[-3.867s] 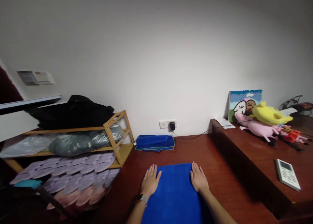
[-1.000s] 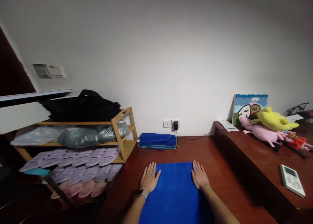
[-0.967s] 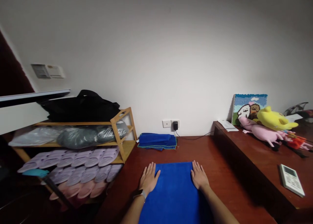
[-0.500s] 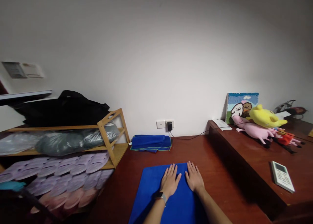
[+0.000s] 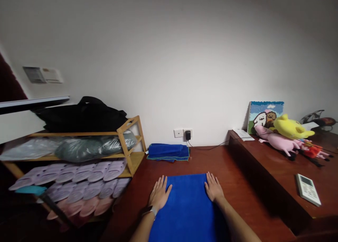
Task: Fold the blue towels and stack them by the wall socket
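Observation:
A blue towel (image 5: pixel 187 203) lies spread flat on the dark red wooden floor (image 5: pixel 232 185) in front of me. My left hand (image 5: pixel 159 194) rests flat on its far left corner, fingers stretched out. My right hand (image 5: pixel 213 188) lies flat on its far right corner, fingers also spread. A watch sits on my left wrist. Neither hand holds anything. A stack of folded blue towels (image 5: pixel 168 152) lies further off against the wall.
A wooden rack (image 5: pixel 129 148) at left carries a black bag (image 5: pixel 84 114), wrapped bundles and several lilac slippers (image 5: pixel 79 173). A raised wooden platform (image 5: pixel 277 171) at right holds plush toys (image 5: pixel 287 132), a picture (image 5: pixel 265 111) and a white remote (image 5: pixel 307 189). A charger (image 5: pixel 187 135) sits in the wall socket.
Half a second ago both hands lay side by side on the towel's far edge near the middle. They have slid apart to the two far corners. The view has swung slightly.

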A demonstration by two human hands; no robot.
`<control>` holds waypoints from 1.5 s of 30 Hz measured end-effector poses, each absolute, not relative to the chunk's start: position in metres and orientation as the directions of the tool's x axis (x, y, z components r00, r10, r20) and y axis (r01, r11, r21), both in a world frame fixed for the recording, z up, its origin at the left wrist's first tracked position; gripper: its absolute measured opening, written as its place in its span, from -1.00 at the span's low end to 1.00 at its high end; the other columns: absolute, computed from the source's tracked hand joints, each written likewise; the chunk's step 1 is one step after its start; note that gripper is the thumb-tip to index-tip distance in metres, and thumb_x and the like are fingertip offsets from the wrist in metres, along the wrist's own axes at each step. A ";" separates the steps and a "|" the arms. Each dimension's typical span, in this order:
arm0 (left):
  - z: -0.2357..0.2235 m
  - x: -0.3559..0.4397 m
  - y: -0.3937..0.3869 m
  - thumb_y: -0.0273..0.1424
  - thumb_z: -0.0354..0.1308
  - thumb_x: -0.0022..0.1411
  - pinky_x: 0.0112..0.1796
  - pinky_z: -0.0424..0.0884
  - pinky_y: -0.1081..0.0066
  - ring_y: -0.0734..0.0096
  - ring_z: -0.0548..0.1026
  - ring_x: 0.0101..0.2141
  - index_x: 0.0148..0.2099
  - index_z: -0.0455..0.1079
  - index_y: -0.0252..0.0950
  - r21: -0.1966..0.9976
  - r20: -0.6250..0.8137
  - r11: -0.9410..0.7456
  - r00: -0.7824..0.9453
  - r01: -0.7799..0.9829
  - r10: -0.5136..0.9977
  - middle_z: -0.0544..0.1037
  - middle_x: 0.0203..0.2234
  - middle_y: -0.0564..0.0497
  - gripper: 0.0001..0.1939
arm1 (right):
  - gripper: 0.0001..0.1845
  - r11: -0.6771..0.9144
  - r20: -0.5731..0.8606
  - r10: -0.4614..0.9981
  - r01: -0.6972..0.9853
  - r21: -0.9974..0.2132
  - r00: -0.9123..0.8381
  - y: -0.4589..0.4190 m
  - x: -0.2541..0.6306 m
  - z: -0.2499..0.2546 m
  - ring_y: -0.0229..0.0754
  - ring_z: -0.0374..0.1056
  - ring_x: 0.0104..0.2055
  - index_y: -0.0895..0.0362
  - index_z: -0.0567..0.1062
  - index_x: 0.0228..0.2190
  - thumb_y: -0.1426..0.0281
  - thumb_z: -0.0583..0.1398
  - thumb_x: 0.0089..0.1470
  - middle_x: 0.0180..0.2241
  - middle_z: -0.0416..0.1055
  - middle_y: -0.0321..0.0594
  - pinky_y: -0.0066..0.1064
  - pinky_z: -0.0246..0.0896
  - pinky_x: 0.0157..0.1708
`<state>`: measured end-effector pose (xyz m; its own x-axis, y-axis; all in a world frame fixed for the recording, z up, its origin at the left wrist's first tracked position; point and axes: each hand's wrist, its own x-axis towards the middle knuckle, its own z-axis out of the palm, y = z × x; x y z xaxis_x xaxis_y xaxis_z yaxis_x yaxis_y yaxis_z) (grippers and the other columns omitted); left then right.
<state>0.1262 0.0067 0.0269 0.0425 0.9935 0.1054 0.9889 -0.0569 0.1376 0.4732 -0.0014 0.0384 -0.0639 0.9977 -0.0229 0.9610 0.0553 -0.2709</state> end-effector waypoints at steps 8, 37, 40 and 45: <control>0.026 0.128 0.009 0.08 -0.34 0.46 0.40 0.01 0.03 0.08 0.01 0.47 0.52 0.01 -0.35 0.139 0.125 -0.060 0.042 0.988 0.991 0.03 0.49 -0.18 -0.18 | -0.25 0.014 -0.040 0.999 0.954 -0.299 -0.027 -0.030 0.469 0.036 -0.07 -0.25 0.54 0.27 -0.02 0.45 0.16 -0.24 0.40 0.50 -0.18 -0.14 -0.11 -0.32 0.49; 0.026 0.142 -0.049 0.13 -0.40 0.45 0.42 -0.03 0.02 0.12 -0.05 0.47 0.53 -0.06 -0.36 0.118 0.069 -0.093 0.085 0.989 0.994 -0.05 0.50 -0.14 -0.13 | -0.25 0.010 -0.020 1.000 0.950 -0.311 -0.017 -0.035 0.466 0.035 -0.08 -0.27 0.54 0.29 -0.04 0.45 0.19 -0.22 0.38 0.50 -0.19 -0.13 -0.10 -0.36 0.49; 0.029 0.143 -0.053 0.13 -0.41 0.45 0.42 -0.01 0.01 0.11 -0.03 0.47 0.53 -0.04 -0.37 0.115 0.080 -0.086 0.077 0.990 0.994 -0.03 0.49 -0.17 -0.13 | -0.26 -0.002 -0.055 0.998 0.959 -0.283 -0.015 -0.039 0.465 0.045 -0.09 -0.29 0.54 0.30 -0.07 0.45 0.20 -0.24 0.39 0.50 -0.22 -0.14 -0.11 -0.38 0.49; 0.029 0.151 -0.051 0.11 -0.41 0.46 0.41 -0.02 0.02 0.11 0.00 0.47 0.52 0.00 -0.40 0.113 0.104 -0.098 0.087 0.989 0.991 0.01 0.49 -0.20 -0.13 | -0.27 -0.003 -0.041 0.999 0.955 -0.295 -0.009 -0.059 0.465 0.047 -0.07 -0.28 0.54 0.25 -0.04 0.46 0.20 -0.22 0.40 0.50 -0.20 -0.15 -0.07 -0.35 0.48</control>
<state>0.1507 -0.0508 0.0291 0.0869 0.9908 0.1038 0.9888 -0.0985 0.1125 0.4650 -0.0594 0.0471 -0.0094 0.9991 -0.0407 0.9554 -0.0031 -0.2952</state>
